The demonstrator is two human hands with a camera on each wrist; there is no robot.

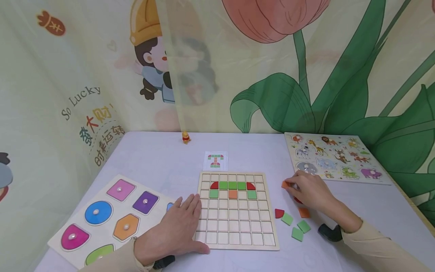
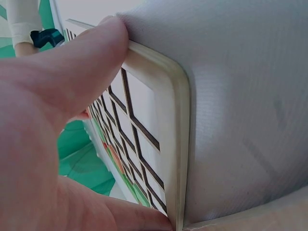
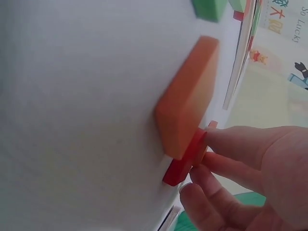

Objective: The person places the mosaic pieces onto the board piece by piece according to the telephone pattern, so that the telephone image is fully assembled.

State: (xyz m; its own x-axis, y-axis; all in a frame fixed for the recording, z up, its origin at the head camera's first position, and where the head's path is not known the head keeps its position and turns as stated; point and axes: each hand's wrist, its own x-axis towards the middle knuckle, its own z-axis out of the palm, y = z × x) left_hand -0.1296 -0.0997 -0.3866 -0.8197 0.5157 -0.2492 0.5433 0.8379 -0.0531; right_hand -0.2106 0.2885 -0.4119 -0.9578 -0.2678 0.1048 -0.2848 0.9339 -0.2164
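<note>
My left hand [image 1: 178, 226] lies flat along the left side of a wooden grid board [image 1: 272, 247]. Its fingers are straight and its thumb [image 2: 91, 57] touches the near edge by the corner. Red, green and orange tiles sit in the board's upper rows, including an orange square [image 1: 232, 194]. To the right of the board, my right hand [image 1: 310, 190] pinches an orange tile [image 1: 284, 184] between thumb and fingers. A red tile [image 3: 180, 166] lies beneath that hand, partly hidden from the head view. Nearer is a loose orange square [image 1: 304, 212].
Loose green squares [image 1: 297, 234] and a red quarter-round tile [image 1: 279, 213] lie right of the board. A pattern card [image 1: 215, 161] lies behind it. A knobbed shape puzzle [image 1: 115, 185] is at left, an animal puzzle [image 1: 336, 156] at back right, a small figurine [image 1: 185, 137] at the back.
</note>
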